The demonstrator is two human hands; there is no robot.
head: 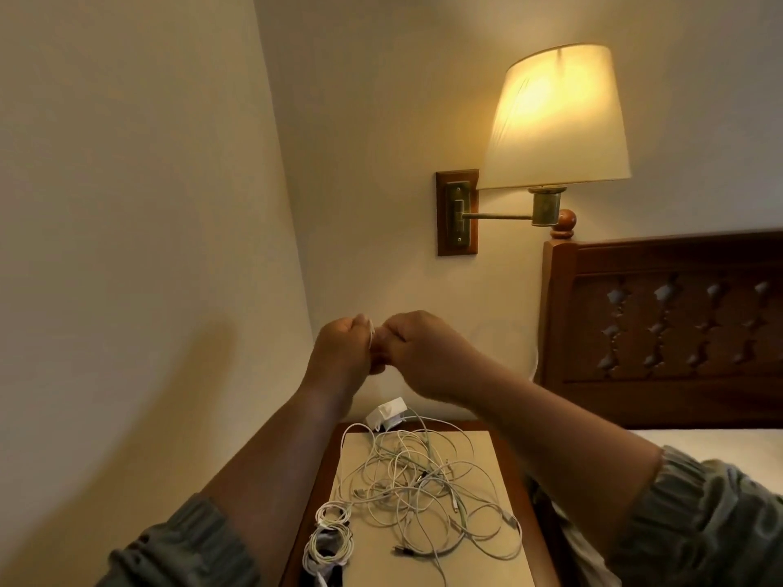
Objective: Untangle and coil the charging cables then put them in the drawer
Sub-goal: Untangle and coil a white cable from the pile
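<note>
Left hand (pixel 343 345) and right hand (pixel 423 353) raised, touching, above nightstand (pixel 515 480), left fingers curled on thin white cable (pixel 372 333), right fingers curled, hold unclear, white tangle (pixel 423 489) sprawled on nightstand, two coils (pixel 332 531) near-left.

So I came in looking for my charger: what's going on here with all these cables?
A person is sorting them. The left hand and right hand are raised together, both gripping a thin white cable between them. A tangled heap of white cables lies on the wooden bedside table, with a white charger block behind it and two coiled white cables at the near left corner. No drawer shows.
</note>
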